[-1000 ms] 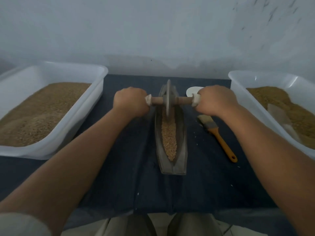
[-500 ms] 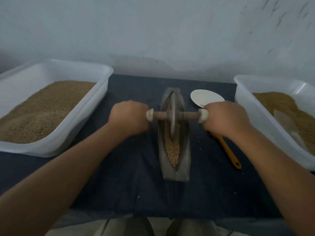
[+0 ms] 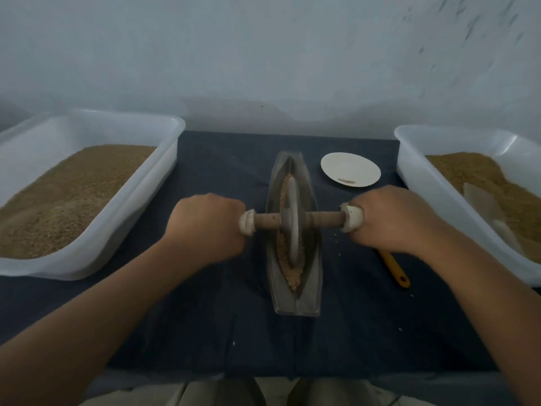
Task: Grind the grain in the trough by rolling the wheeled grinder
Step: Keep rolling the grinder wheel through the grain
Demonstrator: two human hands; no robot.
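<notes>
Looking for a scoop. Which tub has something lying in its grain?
The right tub: a pale piece lies in its grain; the left tub holds only grain.

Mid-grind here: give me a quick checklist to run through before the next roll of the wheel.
1. Grip of the left hand on the axle: ok, fingers curled round its end.
2. Grip of the right hand on the other end: ok.
3. Seat of the wheel in the trough: ok, in the groove near mid-length.
4. Supply of grain in the groove: ok, it lies on both sides of the wheel.
5. Clearance from the brush: ok, it lies beside the trough, apart from it.
6. Fineness of the grind: cannot tell.
</notes>
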